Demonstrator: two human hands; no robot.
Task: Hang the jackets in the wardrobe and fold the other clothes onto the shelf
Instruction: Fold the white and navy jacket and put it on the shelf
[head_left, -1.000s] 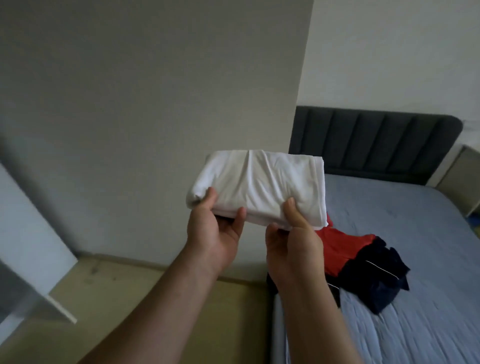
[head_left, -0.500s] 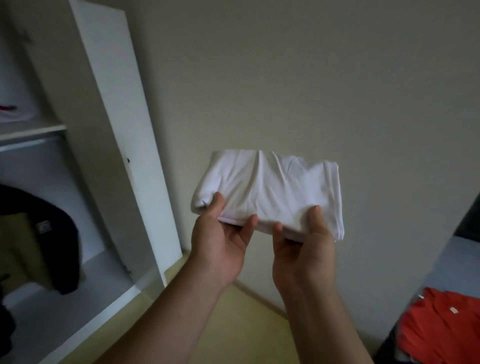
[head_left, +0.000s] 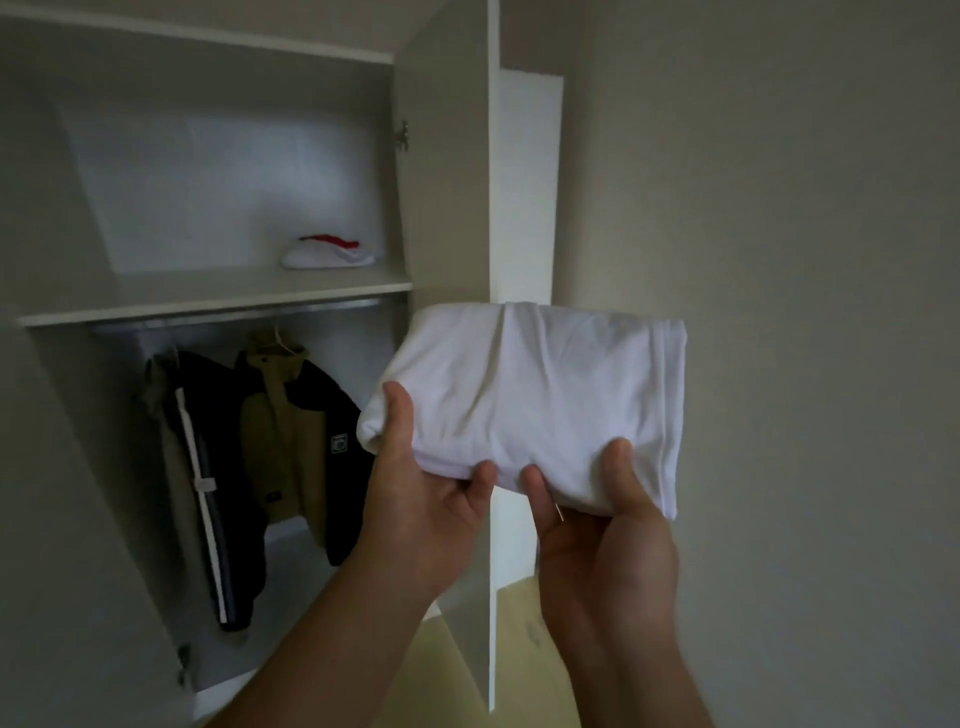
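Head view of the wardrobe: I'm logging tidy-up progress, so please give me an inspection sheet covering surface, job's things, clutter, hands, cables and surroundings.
Surface: wardrobe shelf carries one folded pile, white with red on top, near its right end.
Job's things: folded white garment held in front of the open wardrobe; striped dark jacket and tan-and-dark jacket hang below the shelf.
Clutter: nothing seen.
Hands: left hand and right hand each grip the garment's near edge, thumbs on top.
Cables: nothing seen.
Surroundings: open wardrobe door, plain wall, yellowish floor.
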